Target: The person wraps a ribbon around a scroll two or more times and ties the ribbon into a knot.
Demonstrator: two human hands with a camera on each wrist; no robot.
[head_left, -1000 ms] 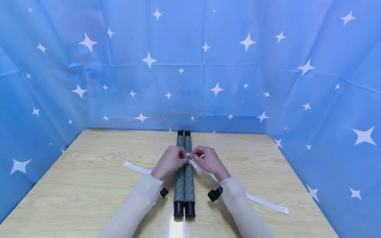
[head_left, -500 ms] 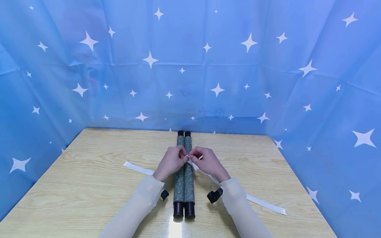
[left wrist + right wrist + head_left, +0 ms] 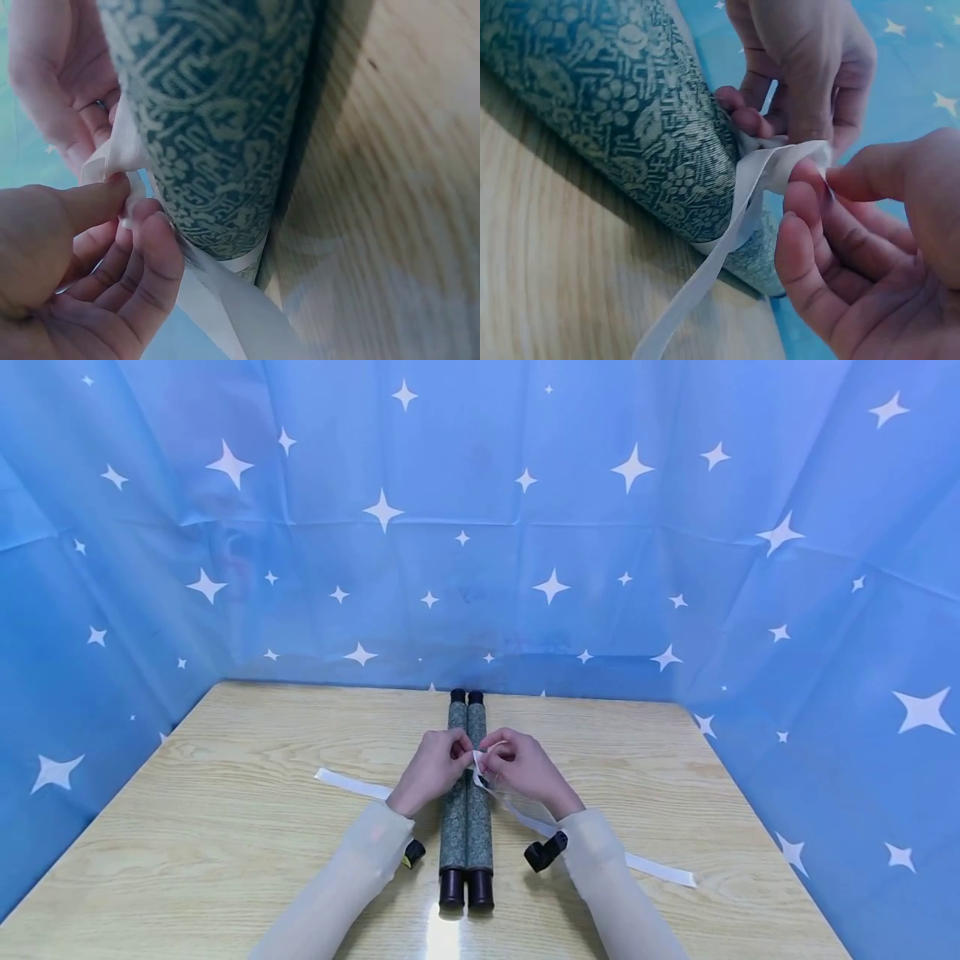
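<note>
Two rolls of a handscroll point(image 3: 453, 827), green patterned cloth with dark end knobs, lie side by side and point away from me. A white ribbon point(image 3: 690, 292) runs round them. Over the rolls, my left hand point(image 3: 435, 766) pinches the ribbon between thumb and fingers, as the left wrist view shows close to the patterned cloth point(image 3: 217, 135). Facing it, my right hand point(image 3: 521, 766) pinches a folded part of the same ribbon; in the right wrist view this fold stands up as a small loop point(image 3: 780, 161). Fingers partly hide where the ribbon crosses.
One ribbon tail point(image 3: 348, 782) lies out to the left on the wooden table point(image 3: 225, 860), the other tail point(image 3: 660, 870) to the right. Black wrist cameras hang below both sleeves point(image 3: 615, 877). A blue star-patterned curtain point(image 3: 480, 460) stands behind and beside the table.
My fingertips came together over the rolls, then parted slightly, with the ribbon fold now showing between them. The right ribbon tail has slid a little toward the hands.
</note>
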